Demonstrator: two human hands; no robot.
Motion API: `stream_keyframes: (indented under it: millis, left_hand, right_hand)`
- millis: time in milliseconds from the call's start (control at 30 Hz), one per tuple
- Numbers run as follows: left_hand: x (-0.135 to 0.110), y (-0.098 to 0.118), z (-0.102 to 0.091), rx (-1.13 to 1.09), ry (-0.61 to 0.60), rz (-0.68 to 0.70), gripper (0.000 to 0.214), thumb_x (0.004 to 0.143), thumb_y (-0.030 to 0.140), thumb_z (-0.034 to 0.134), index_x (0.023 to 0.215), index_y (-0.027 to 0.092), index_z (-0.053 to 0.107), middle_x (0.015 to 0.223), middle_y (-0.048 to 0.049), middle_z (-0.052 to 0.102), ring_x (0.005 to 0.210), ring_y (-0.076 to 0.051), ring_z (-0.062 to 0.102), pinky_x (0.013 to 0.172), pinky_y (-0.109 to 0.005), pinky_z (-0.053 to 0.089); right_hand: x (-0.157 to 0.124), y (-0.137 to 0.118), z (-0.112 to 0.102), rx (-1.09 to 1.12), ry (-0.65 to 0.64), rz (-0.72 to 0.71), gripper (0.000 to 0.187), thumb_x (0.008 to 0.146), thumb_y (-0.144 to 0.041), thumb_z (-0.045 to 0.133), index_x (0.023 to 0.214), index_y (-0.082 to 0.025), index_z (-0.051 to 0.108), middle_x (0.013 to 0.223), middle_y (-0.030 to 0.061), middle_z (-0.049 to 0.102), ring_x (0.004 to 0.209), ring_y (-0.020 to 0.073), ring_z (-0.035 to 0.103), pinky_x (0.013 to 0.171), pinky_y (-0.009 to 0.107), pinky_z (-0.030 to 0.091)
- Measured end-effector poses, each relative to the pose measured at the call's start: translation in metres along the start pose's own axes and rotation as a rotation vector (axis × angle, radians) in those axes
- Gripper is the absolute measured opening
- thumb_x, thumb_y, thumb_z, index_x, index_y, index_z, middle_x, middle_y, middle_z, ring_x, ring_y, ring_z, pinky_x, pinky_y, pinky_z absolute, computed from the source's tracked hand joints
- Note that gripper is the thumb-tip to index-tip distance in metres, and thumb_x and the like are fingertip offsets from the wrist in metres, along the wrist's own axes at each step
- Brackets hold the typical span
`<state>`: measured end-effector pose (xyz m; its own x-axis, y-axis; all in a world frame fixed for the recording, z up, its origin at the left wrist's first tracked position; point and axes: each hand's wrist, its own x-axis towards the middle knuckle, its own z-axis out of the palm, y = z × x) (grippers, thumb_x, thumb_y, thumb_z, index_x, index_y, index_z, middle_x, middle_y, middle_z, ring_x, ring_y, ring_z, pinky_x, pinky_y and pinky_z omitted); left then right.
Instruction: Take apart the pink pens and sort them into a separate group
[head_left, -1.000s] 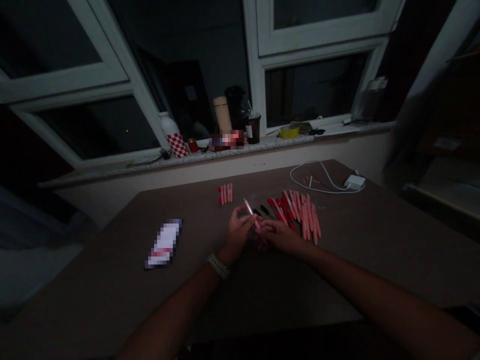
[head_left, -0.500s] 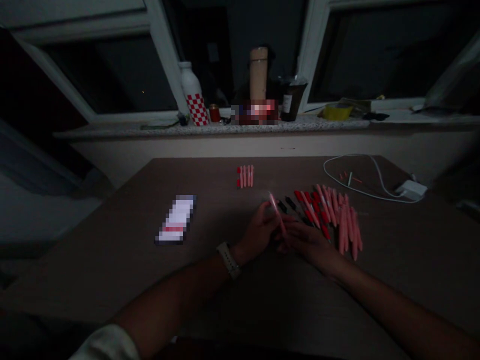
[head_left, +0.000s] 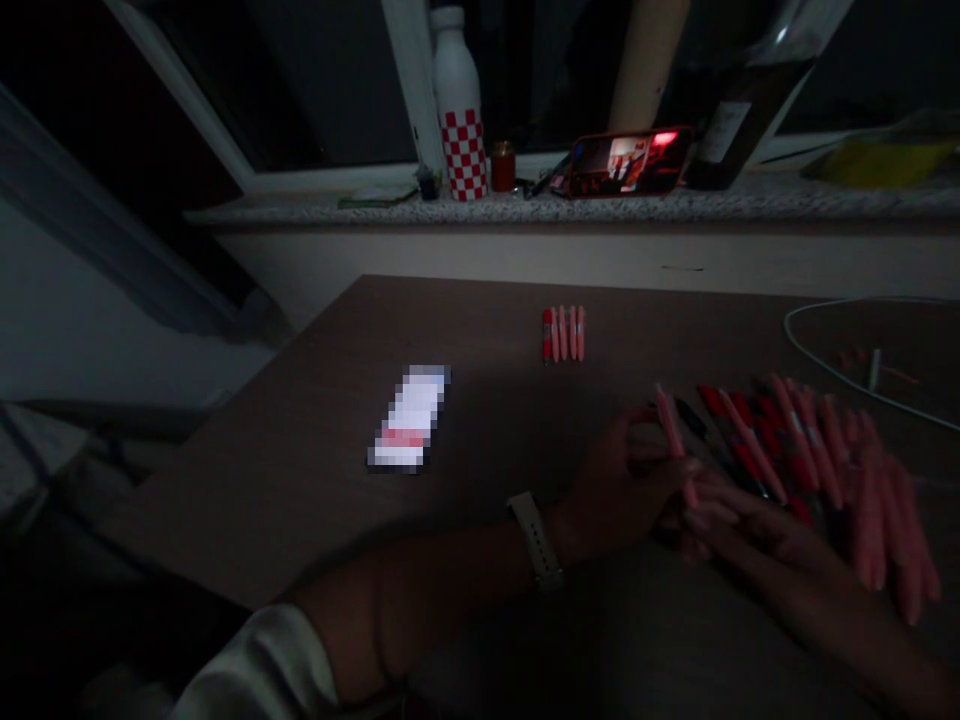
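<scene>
My left hand (head_left: 626, 480), with a watch on its wrist, is closed round a pink pen (head_left: 670, 425) that points up and away from me. My right hand (head_left: 750, 515) meets it from the right, its fingers pinched on the pen's lower end. Both hands rest low over the brown table (head_left: 487, 420). Just right of them lies a heap of several pink pens and red caps (head_left: 825, 450). A neat row of several pink pens (head_left: 564, 333) lies farther back on the table.
A blurred flat packet (head_left: 409, 418) lies on the table to the left. A white cable (head_left: 855, 350) curves at the right edge. On the window sill stand a checkered white bottle (head_left: 459, 110), a small red can (head_left: 502, 166) and a phone with a lit screen (head_left: 626, 162).
The camera has dropped and swung left, so hands and pens now sit lower right in view. Both hands keep holding the same pink pen together.
</scene>
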<state>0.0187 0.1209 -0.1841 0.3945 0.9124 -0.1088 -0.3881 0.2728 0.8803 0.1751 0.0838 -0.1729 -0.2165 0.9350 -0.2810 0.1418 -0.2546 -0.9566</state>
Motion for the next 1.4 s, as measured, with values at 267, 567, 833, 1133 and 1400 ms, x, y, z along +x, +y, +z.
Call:
stream_keyframes:
  millis: [267,567,833,1133,1400]
  left_hand:
    - [0.000,-0.001,-0.003,-0.010,-0.020,-0.006,0.071,0.072,0.036,0.077,0.130,0.018,0.042,0.086,-0.0063,0.070,0.062,-0.013,0.064,0.056,-0.023,0.049]
    - [0.000,0.001,-0.002,-0.030,-0.001,0.041,0.070,0.071,0.034,0.079,0.130,0.018,0.044,0.095,-0.0095,0.070,0.083,-0.020,0.068,0.075,-0.032,0.052]
    - [-0.001,0.004,-0.001,-0.019,-0.009,0.062,0.063,0.074,0.029,0.076,0.128,0.019,0.045,0.095,-0.0079,0.069,0.081,-0.019,0.068,0.072,-0.029,0.051]
    - [0.001,0.000,-0.004,0.052,-0.003,0.096,0.063,0.077,0.031,0.073,0.128,0.020,0.037,0.096,-0.0071,0.068,0.075,-0.016,0.066,0.069,-0.028,0.051]
    - [-0.001,0.004,-0.002,0.125,0.018,0.091,0.062,0.078,0.028,0.073,0.126,0.019,0.036,0.091,-0.0047,0.066,0.071,-0.013,0.064,0.063,-0.024,0.049]
  right_hand:
    - [0.002,0.009,-0.018,-0.003,-0.143,0.040,0.042,0.075,-0.056,0.069,0.100,-0.023,0.074,0.089,0.0102,0.072,0.081,0.0247,0.068,0.077,0.036,0.057]
    - [0.006,0.012,-0.013,0.020,-0.073,-0.023,0.038,0.074,-0.047,0.074,0.102,-0.022,0.067,0.082,0.0055,0.069,0.069,0.0170,0.064,0.064,0.027,0.056]
    - [0.005,0.004,-0.010,0.064,-0.158,-0.043,0.041,0.078,-0.050,0.069,0.106,-0.020,0.067,0.079,0.0057,0.067,0.069,0.0179,0.063,0.066,0.030,0.054]
    - [0.007,0.006,-0.009,0.202,-0.175,-0.002,0.037,0.077,-0.048,0.070,0.098,-0.017,0.068,0.088,0.0081,0.069,0.079,0.0194,0.066,0.075,0.033,0.054]
    - [0.005,0.006,-0.005,0.162,-0.203,-0.077,0.042,0.079,-0.047,0.070,0.108,-0.018,0.062,0.079,0.0025,0.065,0.066,0.0136,0.061,0.063,0.027,0.051]
